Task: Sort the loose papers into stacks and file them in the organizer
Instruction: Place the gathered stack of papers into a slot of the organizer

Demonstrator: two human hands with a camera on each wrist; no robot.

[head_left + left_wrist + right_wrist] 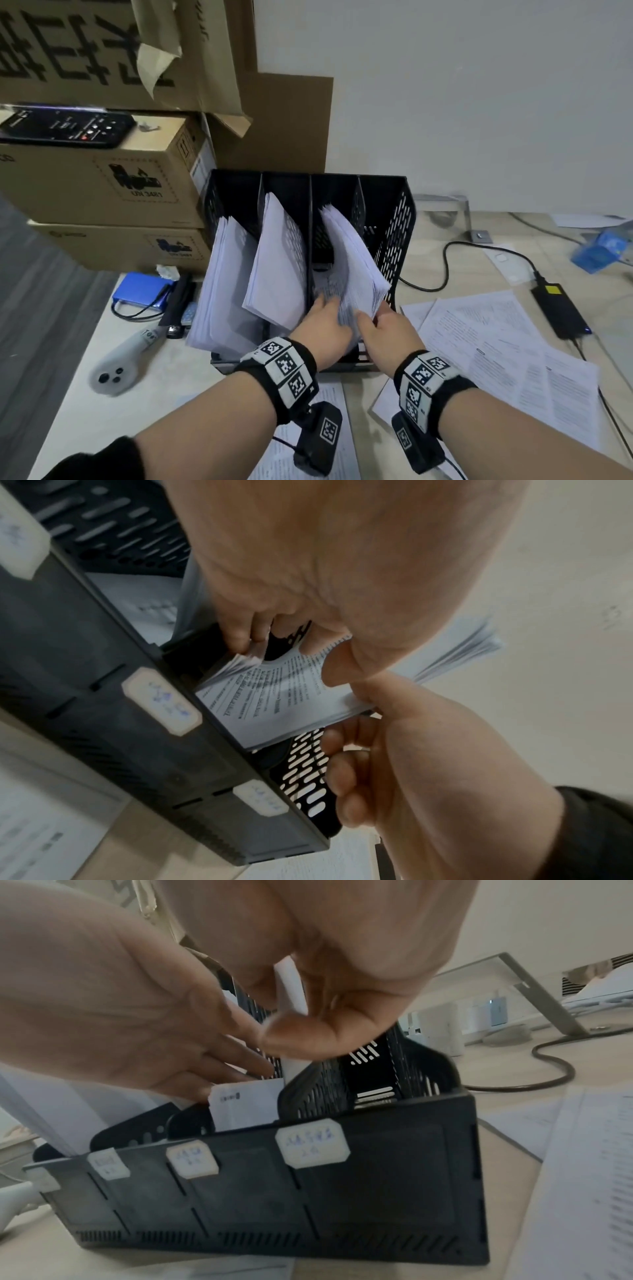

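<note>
A black mesh organizer (400, 219) with four slots stands on the table, small handwritten labels on its front (377, 1191). White paper stacks lean in the first slot (219, 284) and the second slot (277, 260). Both hands hold a thick printed stack (352, 260) in the third slot. My left hand (325, 308) has its thumb on the printed face (274, 704) and its fingertips (240, 634) at the stack's edge. My right hand (373, 315) pinches the stack's right edge (291, 996) between thumb and fingers. The fourth slot shows no paper.
Loose printed sheets (507, 359) spread over the table to the right, more (334, 394) lie under my wrists. Cardboard boxes (102, 178) are stacked at back left with a phone (65, 128) on top. A white controller (116, 366), blue device (144, 287) and black power adapter (561, 308) lie around.
</note>
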